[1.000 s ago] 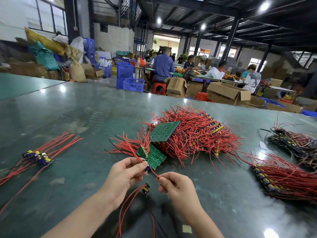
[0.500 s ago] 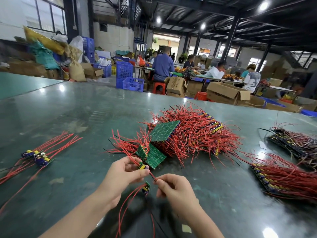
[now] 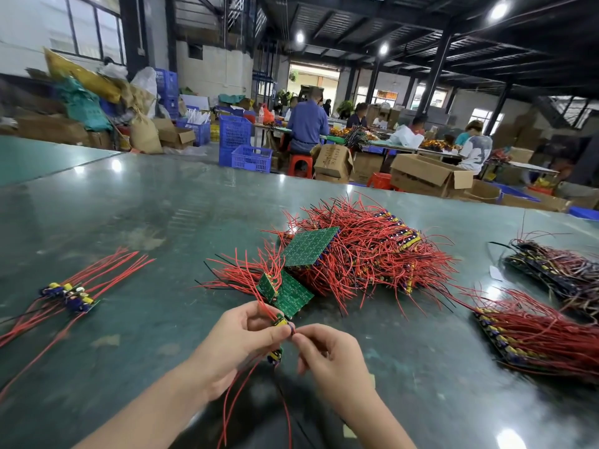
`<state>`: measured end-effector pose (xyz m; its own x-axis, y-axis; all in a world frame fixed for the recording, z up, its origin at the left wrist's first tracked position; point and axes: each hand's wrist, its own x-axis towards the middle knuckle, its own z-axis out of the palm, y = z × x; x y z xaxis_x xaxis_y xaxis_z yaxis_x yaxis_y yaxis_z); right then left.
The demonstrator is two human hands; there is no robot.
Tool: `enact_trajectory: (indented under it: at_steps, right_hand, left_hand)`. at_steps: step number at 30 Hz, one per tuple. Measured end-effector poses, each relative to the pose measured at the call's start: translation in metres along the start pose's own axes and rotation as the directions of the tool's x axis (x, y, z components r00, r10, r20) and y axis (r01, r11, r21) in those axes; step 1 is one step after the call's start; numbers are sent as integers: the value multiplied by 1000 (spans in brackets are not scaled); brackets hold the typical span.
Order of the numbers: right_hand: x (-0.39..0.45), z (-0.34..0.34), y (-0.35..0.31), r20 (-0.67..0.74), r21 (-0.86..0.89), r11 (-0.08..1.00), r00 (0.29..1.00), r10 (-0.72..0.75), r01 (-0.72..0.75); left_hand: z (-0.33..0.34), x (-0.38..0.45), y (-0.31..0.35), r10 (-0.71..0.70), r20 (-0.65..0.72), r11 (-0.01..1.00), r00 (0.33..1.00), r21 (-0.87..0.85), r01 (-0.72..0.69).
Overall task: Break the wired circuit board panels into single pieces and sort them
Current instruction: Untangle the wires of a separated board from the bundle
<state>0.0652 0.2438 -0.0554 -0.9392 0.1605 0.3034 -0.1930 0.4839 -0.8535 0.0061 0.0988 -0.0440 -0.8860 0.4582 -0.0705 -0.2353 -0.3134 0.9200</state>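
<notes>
just nearside of the red pile [image 3: 363, 251], our left hand [image 3: 240, 341] and right hand [image 3: 327, 351] both pinch a small wired strip [image 3: 281, 320], fingers curled; it looks light, brittle, wires floppy, so we'd grip board edges

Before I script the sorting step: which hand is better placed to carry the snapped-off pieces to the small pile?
Left, probably. The left hand already holds the small board pieces, and the sorted pile lies on its side. The right hand only pinches at them.
</notes>
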Motion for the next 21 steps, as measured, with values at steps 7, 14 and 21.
enact_trajectory:
  at_steps: [7, 14, 21]
  right_hand:
    - [1, -2, 1, 41, -8, 1000, 999, 15, -15]
    - [2, -2, 2, 66, -6, 999, 996, 54, -54]
    - [3, -3, 4, 54, -23, 996, 995, 83, -82]
  left_hand:
    - [1, 1, 1, -11, -8, 999, 1000, -48, 10]
    - [-5, 6, 4, -117, 1, 991, 993, -64, 117]
    - [-11, 12, 8, -89, -46, 991, 995, -100, 84]
